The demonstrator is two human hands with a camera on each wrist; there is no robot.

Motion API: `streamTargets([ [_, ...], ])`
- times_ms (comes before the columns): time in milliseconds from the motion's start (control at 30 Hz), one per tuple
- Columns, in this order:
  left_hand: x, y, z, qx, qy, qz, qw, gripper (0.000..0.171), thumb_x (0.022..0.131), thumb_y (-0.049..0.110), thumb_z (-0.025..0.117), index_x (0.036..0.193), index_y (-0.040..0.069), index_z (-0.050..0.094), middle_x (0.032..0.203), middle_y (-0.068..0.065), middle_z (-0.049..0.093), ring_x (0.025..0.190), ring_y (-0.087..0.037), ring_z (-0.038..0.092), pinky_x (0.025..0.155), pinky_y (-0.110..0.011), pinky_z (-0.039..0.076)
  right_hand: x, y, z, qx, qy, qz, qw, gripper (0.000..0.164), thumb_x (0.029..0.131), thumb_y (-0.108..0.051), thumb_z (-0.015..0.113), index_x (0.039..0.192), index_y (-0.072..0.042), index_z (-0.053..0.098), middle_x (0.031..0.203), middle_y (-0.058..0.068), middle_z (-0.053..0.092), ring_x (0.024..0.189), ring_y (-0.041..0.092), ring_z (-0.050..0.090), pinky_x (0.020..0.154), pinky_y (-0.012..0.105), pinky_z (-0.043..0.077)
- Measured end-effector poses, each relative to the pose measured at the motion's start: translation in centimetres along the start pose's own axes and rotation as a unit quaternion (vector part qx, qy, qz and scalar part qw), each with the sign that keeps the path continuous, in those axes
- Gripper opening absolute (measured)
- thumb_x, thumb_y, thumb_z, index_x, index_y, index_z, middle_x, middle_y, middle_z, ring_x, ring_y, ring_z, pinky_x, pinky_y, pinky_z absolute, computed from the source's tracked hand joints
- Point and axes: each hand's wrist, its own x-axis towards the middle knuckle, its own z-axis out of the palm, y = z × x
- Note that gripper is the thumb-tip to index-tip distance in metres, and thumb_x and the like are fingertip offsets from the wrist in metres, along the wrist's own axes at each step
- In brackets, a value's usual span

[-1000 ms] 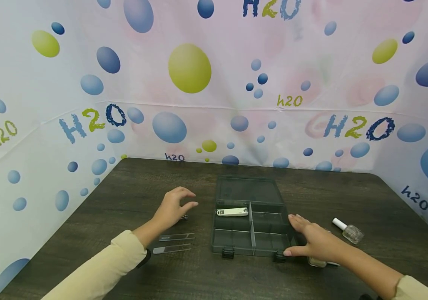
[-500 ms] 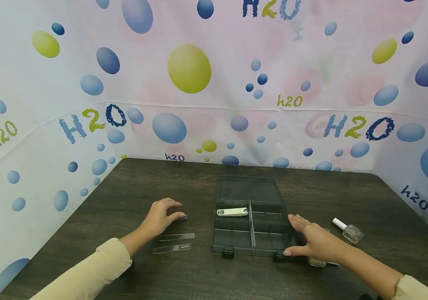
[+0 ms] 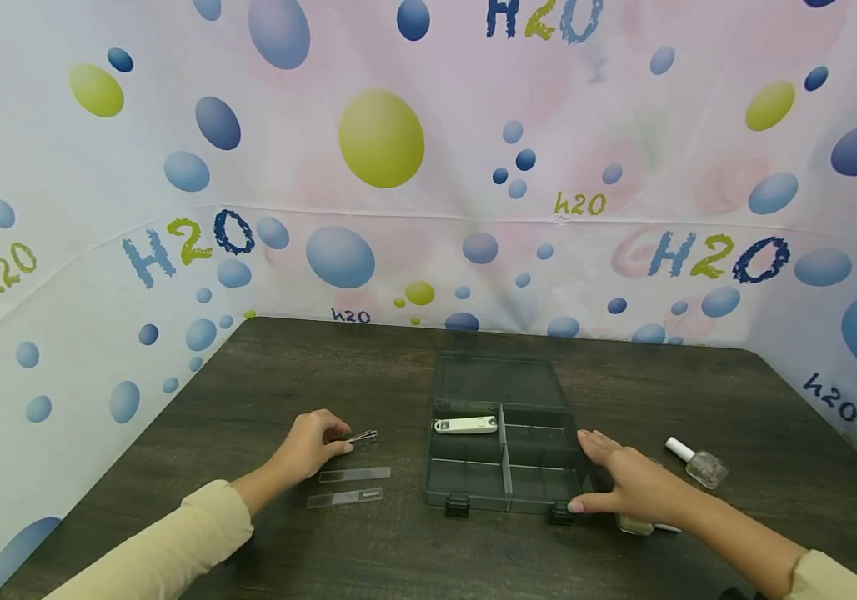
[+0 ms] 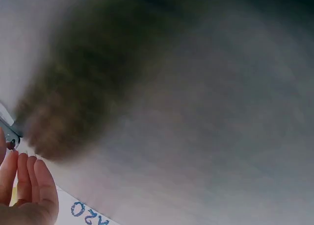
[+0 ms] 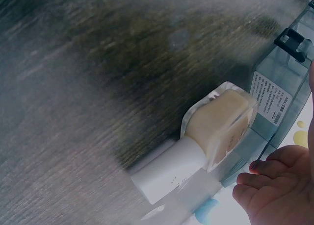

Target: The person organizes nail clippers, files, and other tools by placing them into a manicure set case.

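My left hand point(image 3: 310, 447) pinches a small silver nail clipper point(image 3: 363, 436) between thumb and fingers, low over the table left of the box. In the left wrist view its metal end point(image 4: 12, 138) shows at the fingertips. A dark translucent organizer box point(image 3: 507, 502) lies with its lid point(image 3: 499, 379) folded back. In its back left compartment rests a white nail clipper point(image 3: 466, 425). My right hand point(image 3: 634, 483) rests against the box's right side, fingers extended and thumb at the front right latch point(image 3: 559, 512). Below the left hand lie two clear nail files, an upper file point(image 3: 355, 475) and a lower file point(image 3: 344, 498).
A glittery nail polish bottle point(image 3: 706, 467) with a white cap lies to the right. Beneath my right hand, partly hidden, is a beige nail polish bottle point(image 5: 221, 119) lying beside the box. A printed backdrop point(image 3: 428, 275) borders the table's far edge.
My left hand has come down and back towards the left, and its fingers have closed on the silver nail clipper. My right hand has stayed at the box.
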Motion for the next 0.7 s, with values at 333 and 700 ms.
streamTargets([
  [333, -0.07, -0.09, -0.16, 0.004, -0.019, -0.01, 0.9998, 0.006, 0.077, 0.003, 0.072, 0.08, 0.0, 0.069, 0.078, -0.005, 0.06, 0.069, -0.011, 0.054, 0.06, -0.024, 0.047, 0.05, 0.08, 0.02, 0.0, 0.002, -0.005, 1.0, 0.101, 0.074, -0.054, 0.068, 0.138, 0.015, 0.031, 0.141, 0.039, 0.027, 0.129, 0.055, 0.028, 0.096, 0.064, 0.034],
  [700, -0.18, -0.18, -0.38, 0.006, -0.021, 0.0, 0.9998, 0.006, 0.079, 0.005, 0.071, 0.073, 0.003, 0.069, 0.073, -0.003, 0.061, 0.063, -0.008, 0.051, 0.054, -0.02, 0.043, 0.0, 0.02, 0.07, -0.008, 0.003, 0.0, 1.0, 0.102, 0.073, -0.055, 0.069, 0.138, 0.014, 0.031, 0.141, 0.038, 0.028, 0.128, 0.054, 0.029, 0.096, 0.064, 0.035],
])
